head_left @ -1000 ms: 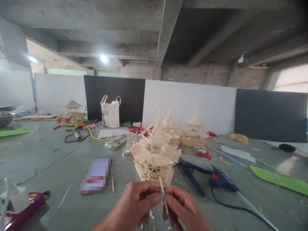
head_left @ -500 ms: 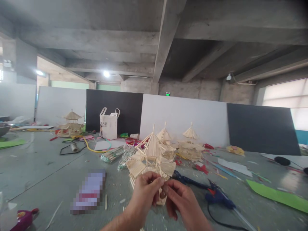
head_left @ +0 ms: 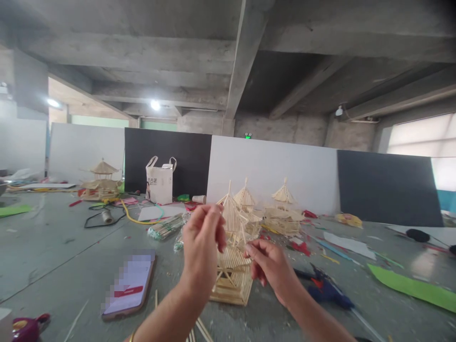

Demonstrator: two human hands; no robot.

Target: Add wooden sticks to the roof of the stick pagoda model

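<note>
A pavilion model (head_left: 230, 285) built of thin wooden sticks stands in front of me, its pointed roof partly covered by my left hand. My left hand (head_left: 202, 244) is raised at the roof's left side, with thumb and fingers pinched together; whatever lies between them is hidden. Lower down, at the right eave, my right hand (head_left: 269, 263) pinches what looks like a thin wooden stick (head_left: 243, 233) pointing upward. Loose sticks (head_left: 201, 328) lie on the table under my left forearm.
Behind stand more stick pavilions (head_left: 283, 216) and a white bag (head_left: 159, 185). A blue glue gun (head_left: 329, 292) lies right, a phone (head_left: 130, 285) left. Bundled sticks (head_left: 167, 227), a purple object (head_left: 28, 327) and green paper (head_left: 413, 287) are on the table (head_left: 71, 251).
My hands, together in front of the model before, have separated. The left has risen toward the roof; the right has moved slightly right and up. More of the model's base shows.
</note>
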